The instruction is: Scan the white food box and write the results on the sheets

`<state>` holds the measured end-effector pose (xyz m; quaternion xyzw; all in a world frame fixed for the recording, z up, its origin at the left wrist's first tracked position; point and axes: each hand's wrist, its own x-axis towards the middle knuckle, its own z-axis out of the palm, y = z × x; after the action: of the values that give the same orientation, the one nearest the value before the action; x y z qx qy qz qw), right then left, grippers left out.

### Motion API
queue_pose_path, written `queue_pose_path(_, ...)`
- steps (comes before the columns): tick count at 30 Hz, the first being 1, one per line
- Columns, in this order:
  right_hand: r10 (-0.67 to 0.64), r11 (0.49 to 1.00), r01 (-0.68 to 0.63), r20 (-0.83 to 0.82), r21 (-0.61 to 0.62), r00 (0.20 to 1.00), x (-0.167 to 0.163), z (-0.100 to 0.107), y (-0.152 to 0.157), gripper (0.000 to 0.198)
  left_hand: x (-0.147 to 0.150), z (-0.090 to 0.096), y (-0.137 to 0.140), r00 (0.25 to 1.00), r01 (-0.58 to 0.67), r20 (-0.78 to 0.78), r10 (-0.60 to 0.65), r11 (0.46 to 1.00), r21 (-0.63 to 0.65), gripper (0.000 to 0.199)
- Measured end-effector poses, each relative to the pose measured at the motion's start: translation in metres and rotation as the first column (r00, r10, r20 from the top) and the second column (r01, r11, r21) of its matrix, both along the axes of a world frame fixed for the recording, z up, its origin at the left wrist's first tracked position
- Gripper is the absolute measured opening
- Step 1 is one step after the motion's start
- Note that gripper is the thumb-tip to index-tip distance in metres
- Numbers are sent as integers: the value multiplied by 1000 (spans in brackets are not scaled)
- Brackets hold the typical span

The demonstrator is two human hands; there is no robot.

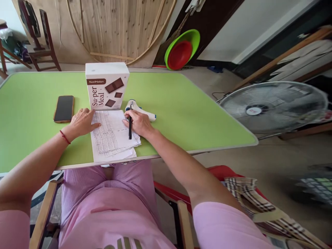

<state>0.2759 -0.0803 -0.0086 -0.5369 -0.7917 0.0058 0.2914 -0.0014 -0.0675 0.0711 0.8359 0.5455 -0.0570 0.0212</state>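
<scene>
Sheets of paper (pixel 114 133) covered in handwriting lie in a loose stack near the table's front edge. My right hand (pixel 140 122) is closed around a black pen (pixel 130 129), which stands almost upright over the right part of the sheets. Across their left edge rests my left hand (pixel 82 121), thumb stretched onto the paper and holding nothing. Directly behind the sheets stands a white NutriMotion box (pixel 107 86). A white handheld device with blue ends (pixel 145 112), shaped like a thermometer gun, lies partly hidden behind my right hand.
A phone (pixel 64 109) lies on the green table (pixel 186 117), left of the box. To the right stands a large fan (pixel 272 107). Green and red basins (pixel 183 50) lean at the back. Beside my chair's right armrest (pixel 184 221) is a red chair with checked cloth (pixel 249 195).
</scene>
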Motion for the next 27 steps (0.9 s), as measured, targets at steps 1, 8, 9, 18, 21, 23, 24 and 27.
queue_pose_path(1, 1, 1000, -1, -18, 0, 1000, 0, 0, 0, 18, 0, 0, 1, 1000, 0, 8, 0, 1000, -2, 60)
queue_pose_path(8, 9, 1000, -6, -151, 15, 989, 3, -2, 1, 16, -6, -3, 6, 993, 71, 91, -68, 997, -21, 67)
queue_pose_path(9, 7, 1000, -6, -164, 4, 986, 4, -2, 1, 17, -6, -4, 7, 992, 76, 106, -74, 997, -20, 66)
queue_pose_path(18, -23, 998, 7, -229, -68, 973, 7, -3, 5, 22, -4, -12, 12, 963, 80, 263, -66, 996, -43, 71)
queue_pose_path(21, -42, 993, 10, -275, -115, 960, 8, -5, 8, 28, -9, -9, 14, 949, 102, 304, -82, 994, -48, 71)
queue_pose_path(23, -37, 992, 0, -280, -129, 959, 9, -6, 9, 29, -14, -3, 14, 964, 130, 239, -119, 991, -29, 65)
queue_pose_path(24, -29, 992, -7, -277, -128, 960, 10, -7, 9, 28, -17, 1, 13, 973, 151, 181, -143, 988, -31, 64)
queue_pose_path(27, 6, 996, -28, -237, -90, 972, 13, -8, 10, 23, -22, 16, 6, 960, 279, 32, -277, 950, -142, 82)
